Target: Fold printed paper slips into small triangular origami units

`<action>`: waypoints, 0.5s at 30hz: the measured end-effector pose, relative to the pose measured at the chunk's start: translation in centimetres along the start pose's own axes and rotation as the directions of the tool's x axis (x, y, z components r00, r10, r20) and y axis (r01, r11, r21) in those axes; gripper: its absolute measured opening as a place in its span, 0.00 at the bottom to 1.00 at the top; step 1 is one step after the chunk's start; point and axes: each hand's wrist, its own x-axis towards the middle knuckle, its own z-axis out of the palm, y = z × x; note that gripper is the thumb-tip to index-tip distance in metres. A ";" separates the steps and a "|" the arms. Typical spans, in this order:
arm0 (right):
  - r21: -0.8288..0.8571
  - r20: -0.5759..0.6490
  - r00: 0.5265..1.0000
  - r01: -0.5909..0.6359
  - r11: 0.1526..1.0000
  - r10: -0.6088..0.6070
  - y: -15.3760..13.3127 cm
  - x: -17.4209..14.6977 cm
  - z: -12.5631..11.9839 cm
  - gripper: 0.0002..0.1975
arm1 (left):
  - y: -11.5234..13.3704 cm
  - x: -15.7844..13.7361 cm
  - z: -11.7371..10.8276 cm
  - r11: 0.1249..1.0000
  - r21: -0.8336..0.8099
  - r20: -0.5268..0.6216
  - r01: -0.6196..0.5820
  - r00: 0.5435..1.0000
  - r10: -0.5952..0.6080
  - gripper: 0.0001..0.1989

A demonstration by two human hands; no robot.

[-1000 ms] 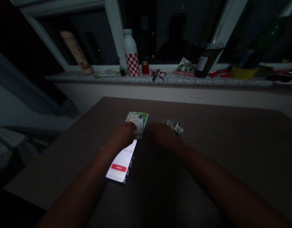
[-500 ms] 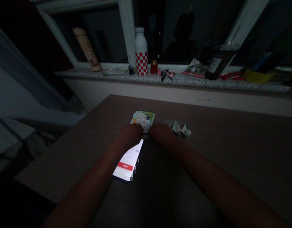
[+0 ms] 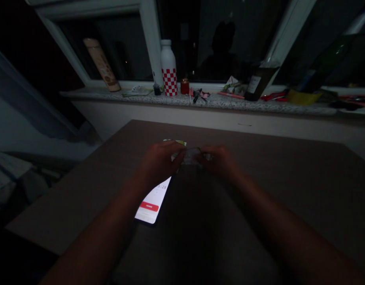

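My left hand [image 3: 163, 160] and my right hand [image 3: 219, 160] are held a little apart over the table, each pinching one side of a small pale piece of paper [image 3: 190, 156]. Its surface is dim and blurred. Behind my left hand, the green-and-white edge of a stack of printed paper [image 3: 180, 142] shows; the rest of the stack is covered. Below my left wrist lies a lit phone [image 3: 152, 202] with a timer and a red button on its screen, partly hidden by my forearm. My right hand blocks the spot of the small folded paper shapes.
Along the back, a granite windowsill [image 3: 158, 101] holds a white bottle with red checks [image 3: 169, 75], a leaning peach-coloured bottle [image 3: 102, 65], a small red jar [image 3: 184, 86], a dark pouch [image 3: 255, 85] and a yellow item [image 3: 303, 97]. The brown table [image 3: 274, 178] is dimly lit.
My hands have come up from the printed stack and moved apart, with a pale paper now stretched between them. The folded shapes at right are now covered. The view has shifted slightly.
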 end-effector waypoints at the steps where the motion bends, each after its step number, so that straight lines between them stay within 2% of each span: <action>1: 0.021 -0.015 1.000 -0.021 1.000 0.021 0.1 -0.6 -0.7 0.08 | 0.7 0.2 -0.1 0.998 -0.067 -0.040 0.020 0.999 -0.022 0.09; 3: 0.185 -0.036 0.990 -0.129 0.974 0.138 0.4 -1.9 -2.1 0.08 | 2.0 0.7 0.2 0.969 -0.222 -0.036 0.110 0.992 -0.121 0.09; 4: 0.256 -0.037 0.981 -0.175 0.951 0.191 0.6 -2.6 -2.8 0.09 | 2.5 0.9 0.5 0.936 -0.309 0.004 0.167 0.985 -0.174 0.09; 6: 0.316 -0.058 0.964 -0.228 0.921 0.259 1.1 -4.1 -4.0 0.11 | 3.5 1.2 1.6 0.826 -0.483 0.072 0.290 0.954 -0.292 0.09; 7: 0.282 -0.111 0.953 -0.243 0.928 0.283 1.5 -4.9 -4.6 0.12 | 3.9 1.3 2.3 0.737 -0.583 0.111 0.343 0.931 -0.347 0.10; 9: 0.081 -0.199 0.934 -0.286 0.955 0.297 2.2 -6.7 -5.7 0.15 | 4.6 1.5 4.1 0.535 -0.727 0.179 0.431 0.870 -0.459 0.09; 11: -0.082 -0.252 0.918 -0.334 0.939 0.305 2.8 -8.6 -6.5 0.19 | 5.3 1.6 6.1 0.355 -0.812 0.238 0.463 0.819 -0.522 0.09; 13: -0.145 -0.288 0.894 -0.394 0.908 0.342 3.3 -10.3 -6.9 0.19 | 6.2 1.3 8.1 0.157 -0.875 0.319 0.458 0.790 -0.523 0.09; 15: -0.087 -0.305 0.850 -0.473 0.877 0.429 3.4 -11.9 -6.7 0.24 | 7.3 0.8 9.9 -0.024 -0.886 0.413 0.464 0.762 -0.499 0.09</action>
